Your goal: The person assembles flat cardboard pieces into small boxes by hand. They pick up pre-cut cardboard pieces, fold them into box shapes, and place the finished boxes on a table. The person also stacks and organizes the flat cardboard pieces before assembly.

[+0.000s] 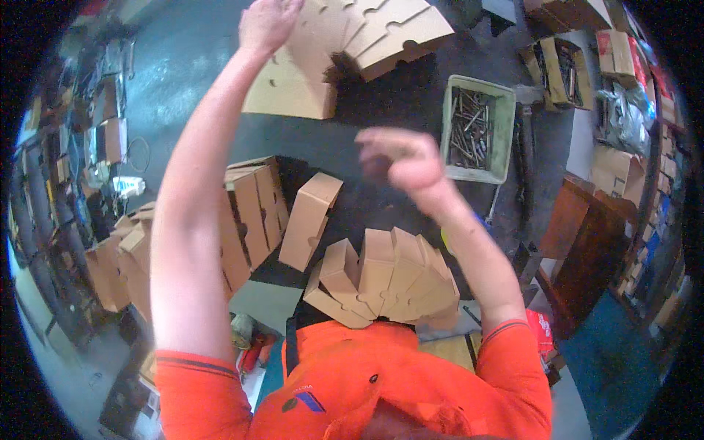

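Note:
Light cardboard boxes stand at the top. My left hand [268,28] is at the upper left edge of a large cardboard box [293,92], its fingers curled against it and partly cut off by the picture's edge. To the right fans out a row of pale boxes [400,37] with rounded notches. A dark, ragged-looking patch [343,67] shows between them. My right hand [405,158], blurred, hangs over the dark surface with fingers pointing left and nothing visible in them. Close to my body, more notched boxes [392,275] form a fan. One box [311,220] stands apart on their left.
Right of my right hand is a pale green bin [508,132] of metal rods or tools. More boxes [253,213] line up beyond my left forearm. A brown wooden piece [587,227] stands at the right. Loaded shelves run along both sides.

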Motion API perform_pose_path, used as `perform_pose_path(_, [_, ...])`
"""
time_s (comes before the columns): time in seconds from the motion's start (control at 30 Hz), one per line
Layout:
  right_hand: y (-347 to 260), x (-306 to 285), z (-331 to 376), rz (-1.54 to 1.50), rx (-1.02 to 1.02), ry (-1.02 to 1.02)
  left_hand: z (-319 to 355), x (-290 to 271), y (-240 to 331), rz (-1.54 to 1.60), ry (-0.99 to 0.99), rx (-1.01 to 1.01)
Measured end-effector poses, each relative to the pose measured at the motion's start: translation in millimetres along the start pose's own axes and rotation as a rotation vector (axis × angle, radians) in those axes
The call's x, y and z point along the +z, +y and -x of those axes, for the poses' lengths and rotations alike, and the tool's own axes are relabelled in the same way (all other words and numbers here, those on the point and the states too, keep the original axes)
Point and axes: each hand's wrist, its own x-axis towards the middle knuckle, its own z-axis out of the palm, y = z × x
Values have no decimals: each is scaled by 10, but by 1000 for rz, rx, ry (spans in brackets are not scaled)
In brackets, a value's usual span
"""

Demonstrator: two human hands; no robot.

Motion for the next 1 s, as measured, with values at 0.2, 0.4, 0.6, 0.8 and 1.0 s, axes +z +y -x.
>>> perform_pose_path(0.2, [-96, 611, 266, 1027, -431, -384, 916, -917, 977, 782, -26, -143])
perform_pose_path(0.4, [123, 953, 126, 1543, -643, -849, 2669, -1889, 1137, 420, -261, 83])
perform_pose_path(0.6, [5, 875, 120, 1647, -487, -626, 4595, -2163, 850, 563, -537, -749])
perform_pose_path(0.8, [-809, 329, 1046, 1304, -502, 134, 5136, -1742, 843, 894, -773, -1093])
perform_pose_path(1.0, [-209, 378, 3206, 305, -278, 769, 5092, -1262, 676, 898, -651, -722])
